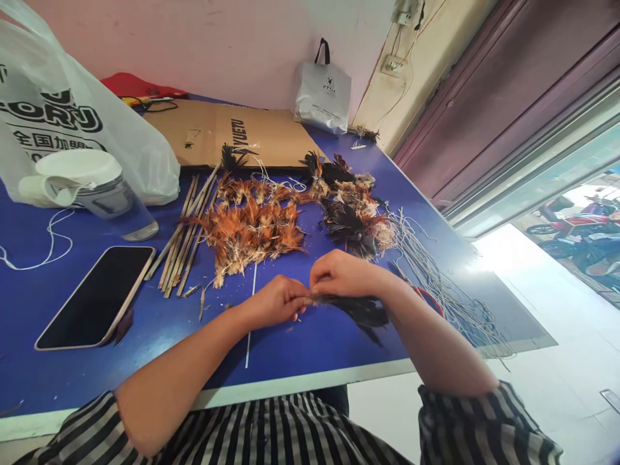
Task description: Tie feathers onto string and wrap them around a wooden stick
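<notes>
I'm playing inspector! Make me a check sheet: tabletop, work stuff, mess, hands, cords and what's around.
Surface: blue table, small bits scattered on it.
Work things: brown feathers in rows; dark feathers in a pile to their right; sticks beside the phone; thin strands tangled at right.
Clutter: phone, cup with white lid, plastic bag, cardboard, grey bag.
Hands: left hand and right hand meet, pinching the stem end of a dark bunch.
Cables: white cord loose at left; wires on the wall.
Surroundings: pink wall; motorbikes outside.
</notes>
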`<state>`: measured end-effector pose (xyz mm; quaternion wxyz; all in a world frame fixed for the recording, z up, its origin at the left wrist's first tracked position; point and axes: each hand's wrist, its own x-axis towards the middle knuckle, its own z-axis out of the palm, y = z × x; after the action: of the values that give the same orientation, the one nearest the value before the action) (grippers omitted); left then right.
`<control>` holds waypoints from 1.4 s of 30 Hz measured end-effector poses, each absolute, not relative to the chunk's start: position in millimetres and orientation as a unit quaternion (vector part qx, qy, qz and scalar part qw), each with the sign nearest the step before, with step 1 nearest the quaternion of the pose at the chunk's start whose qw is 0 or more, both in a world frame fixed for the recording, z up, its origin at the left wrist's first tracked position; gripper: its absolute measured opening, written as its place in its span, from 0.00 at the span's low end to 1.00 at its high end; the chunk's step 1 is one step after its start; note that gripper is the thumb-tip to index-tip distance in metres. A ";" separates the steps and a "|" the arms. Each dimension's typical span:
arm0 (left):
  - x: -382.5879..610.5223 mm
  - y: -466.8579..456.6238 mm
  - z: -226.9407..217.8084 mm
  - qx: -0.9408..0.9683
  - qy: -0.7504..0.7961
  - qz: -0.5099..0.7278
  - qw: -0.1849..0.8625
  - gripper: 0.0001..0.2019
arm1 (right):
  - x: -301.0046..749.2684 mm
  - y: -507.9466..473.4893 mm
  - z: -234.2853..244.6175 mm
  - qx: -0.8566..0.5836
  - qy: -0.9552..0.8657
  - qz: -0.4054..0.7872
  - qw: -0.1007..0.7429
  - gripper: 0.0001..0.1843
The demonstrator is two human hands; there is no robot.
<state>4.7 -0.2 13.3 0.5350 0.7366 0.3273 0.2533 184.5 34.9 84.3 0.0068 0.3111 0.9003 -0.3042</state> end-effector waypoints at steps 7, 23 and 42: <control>10.8 0.3 17.9 0.429 0.337 0.412 0.730 0.13 | 186.1 35.9 33.4 0.393 0.658 -0.558 -0.318 0.13; 24.9 0.5 -0.2 0.364 0.454 0.430 0.690 0.14 | 164.4 14.0 7.9 0.553 0.575 -0.464 -0.384 0.14; 3.9 7.3 10.5 0.571 0.481 0.230 0.624 0.10 | 178.5 25.3 0.8 0.552 0.466 -0.564 -0.401 0.15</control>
<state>3.9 7.3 10.5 0.6239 0.5714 0.4809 0.2302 178.5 25.3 0.8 -0.4007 0.5516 0.4655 -0.5643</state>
